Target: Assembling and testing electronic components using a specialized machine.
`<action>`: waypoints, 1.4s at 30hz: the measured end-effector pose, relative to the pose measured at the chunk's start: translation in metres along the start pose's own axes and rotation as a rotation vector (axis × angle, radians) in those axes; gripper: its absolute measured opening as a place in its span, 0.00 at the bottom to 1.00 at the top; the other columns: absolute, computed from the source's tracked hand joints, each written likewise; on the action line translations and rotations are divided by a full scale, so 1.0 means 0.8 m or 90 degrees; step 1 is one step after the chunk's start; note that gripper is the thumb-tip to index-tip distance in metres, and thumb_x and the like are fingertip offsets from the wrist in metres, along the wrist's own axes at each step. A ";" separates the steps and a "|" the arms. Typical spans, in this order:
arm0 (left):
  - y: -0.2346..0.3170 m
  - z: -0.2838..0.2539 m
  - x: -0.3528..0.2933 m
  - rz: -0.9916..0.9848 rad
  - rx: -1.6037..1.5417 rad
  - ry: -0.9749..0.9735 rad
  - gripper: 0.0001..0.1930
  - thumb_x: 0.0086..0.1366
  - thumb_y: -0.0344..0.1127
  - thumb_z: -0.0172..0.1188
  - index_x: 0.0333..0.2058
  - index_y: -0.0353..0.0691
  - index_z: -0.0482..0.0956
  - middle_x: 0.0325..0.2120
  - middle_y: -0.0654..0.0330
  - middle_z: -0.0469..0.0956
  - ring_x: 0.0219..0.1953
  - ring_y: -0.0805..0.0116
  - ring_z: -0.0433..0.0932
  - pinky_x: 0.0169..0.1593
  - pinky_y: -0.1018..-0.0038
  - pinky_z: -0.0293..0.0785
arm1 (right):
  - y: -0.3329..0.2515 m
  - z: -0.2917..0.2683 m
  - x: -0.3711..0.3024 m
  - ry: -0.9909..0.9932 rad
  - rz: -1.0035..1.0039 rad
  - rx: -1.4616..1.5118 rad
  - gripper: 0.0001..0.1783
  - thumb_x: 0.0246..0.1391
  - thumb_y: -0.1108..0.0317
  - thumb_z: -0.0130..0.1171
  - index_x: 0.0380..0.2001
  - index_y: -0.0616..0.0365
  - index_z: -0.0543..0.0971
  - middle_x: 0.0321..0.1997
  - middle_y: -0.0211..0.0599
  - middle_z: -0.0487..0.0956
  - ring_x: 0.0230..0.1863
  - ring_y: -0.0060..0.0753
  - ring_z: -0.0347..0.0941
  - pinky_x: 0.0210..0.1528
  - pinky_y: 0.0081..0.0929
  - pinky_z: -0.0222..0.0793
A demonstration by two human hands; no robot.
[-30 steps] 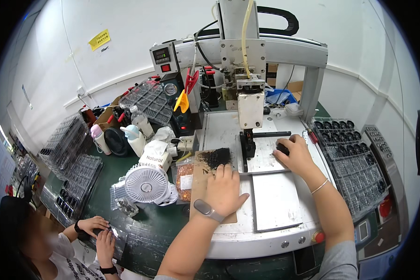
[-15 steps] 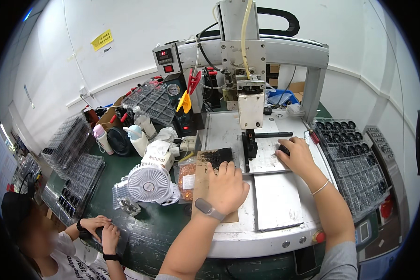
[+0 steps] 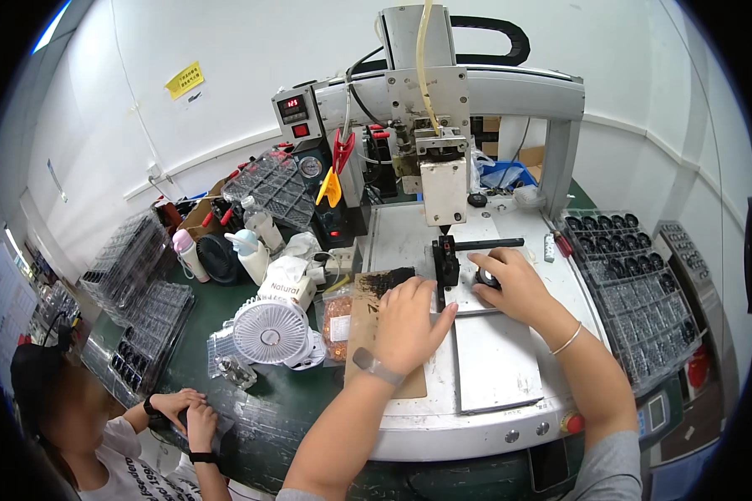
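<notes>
My left hand (image 3: 409,321) lies palm down on a brown cardboard sheet (image 3: 359,334). Its fingertips reach a pile of small black parts (image 3: 388,280), its thumb stretches onto the metal plate (image 3: 493,359), and nothing shows in it. A grey band is on that wrist. My right hand (image 3: 514,288) rests on the plate with its fingers closed around a small black part (image 3: 486,280), just right of the black fixture (image 3: 445,259). The fixture stands under the machine's white dispensing head (image 3: 443,188).
Trays of black parts (image 3: 635,284) fill the right side. A small white fan (image 3: 269,332), a bag of orange pieces (image 3: 336,321) and bottles (image 3: 251,250) stand at the left. Stacked clear trays (image 3: 134,267) lie beyond. Another person's hands (image 3: 184,413) work at lower left.
My right hand has slid left with the black part, closer to the fixture. My left hand has shifted right, its thumb now on the metal plate.
</notes>
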State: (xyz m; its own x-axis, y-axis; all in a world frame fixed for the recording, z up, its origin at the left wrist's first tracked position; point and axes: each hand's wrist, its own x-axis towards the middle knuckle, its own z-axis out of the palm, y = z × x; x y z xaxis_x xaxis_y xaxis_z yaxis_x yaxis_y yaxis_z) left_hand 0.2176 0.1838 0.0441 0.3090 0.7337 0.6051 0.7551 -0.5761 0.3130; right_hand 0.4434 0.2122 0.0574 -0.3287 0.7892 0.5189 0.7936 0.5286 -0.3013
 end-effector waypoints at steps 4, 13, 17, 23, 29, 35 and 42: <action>-0.006 0.014 0.010 -0.050 -0.096 0.035 0.22 0.63 0.44 0.62 0.47 0.32 0.76 0.47 0.46 0.74 0.50 0.47 0.72 0.55 0.62 0.68 | -0.003 0.003 0.007 -0.017 -0.014 0.024 0.28 0.47 0.64 0.69 0.54 0.50 0.77 0.43 0.47 0.76 0.48 0.49 0.71 0.52 0.39 0.68; 0.000 0.026 0.023 -0.153 -0.283 0.038 0.17 0.58 0.44 0.67 0.35 0.34 0.82 0.34 0.51 0.77 0.42 0.54 0.76 0.49 0.64 0.71 | -0.019 -0.023 0.004 -0.144 -0.066 0.055 0.26 0.44 0.60 0.69 0.48 0.53 0.80 0.44 0.47 0.77 0.47 0.51 0.73 0.52 0.40 0.69; 0.011 0.024 0.027 -0.190 -0.309 0.029 0.12 0.54 0.39 0.67 0.27 0.34 0.82 0.25 0.54 0.77 0.30 0.60 0.77 0.37 0.67 0.74 | -0.021 -0.035 0.000 -0.172 -0.113 0.062 0.25 0.43 0.58 0.70 0.45 0.54 0.81 0.44 0.46 0.78 0.47 0.50 0.74 0.51 0.40 0.70; 0.021 0.021 0.033 -0.245 -0.345 0.105 0.09 0.52 0.34 0.68 0.26 0.33 0.82 0.22 0.59 0.75 0.24 0.69 0.73 0.31 0.73 0.71 | -0.030 -0.038 0.001 -0.182 -0.163 0.019 0.24 0.43 0.56 0.69 0.45 0.52 0.82 0.38 0.44 0.78 0.44 0.49 0.74 0.50 0.38 0.70; 0.056 -0.039 0.034 -0.030 -0.199 0.306 0.06 0.49 0.31 0.70 0.27 0.39 0.82 0.18 0.65 0.71 0.22 0.71 0.69 0.36 0.73 0.64 | -0.025 -0.049 0.010 -0.134 -0.138 0.011 0.22 0.44 0.56 0.69 0.44 0.52 0.82 0.39 0.44 0.78 0.43 0.47 0.75 0.47 0.37 0.72; 0.065 -0.068 0.013 0.021 -0.168 0.314 0.08 0.46 0.32 0.71 0.24 0.42 0.80 0.18 0.66 0.71 0.23 0.70 0.69 0.38 0.71 0.60 | -0.043 -0.025 0.026 0.037 -0.065 0.282 0.19 0.52 0.66 0.67 0.46 0.57 0.75 0.45 0.40 0.75 0.45 0.39 0.76 0.50 0.33 0.73; 0.068 -0.080 0.005 0.048 -0.120 0.318 0.10 0.44 0.32 0.72 0.20 0.43 0.76 0.17 0.66 0.69 0.22 0.67 0.68 0.39 0.69 0.60 | -0.043 0.002 0.027 -0.017 -0.107 0.339 0.22 0.54 0.66 0.65 0.52 0.55 0.73 0.51 0.43 0.73 0.52 0.43 0.73 0.56 0.33 0.70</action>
State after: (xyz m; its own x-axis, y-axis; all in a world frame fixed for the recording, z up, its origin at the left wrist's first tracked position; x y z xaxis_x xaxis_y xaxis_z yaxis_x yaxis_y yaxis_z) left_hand 0.2226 0.1322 0.1101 0.0108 0.4541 0.8909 0.6101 -0.7089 0.3540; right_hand 0.4082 0.2116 0.0777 -0.4466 0.6845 0.5762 0.3631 0.7272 -0.5825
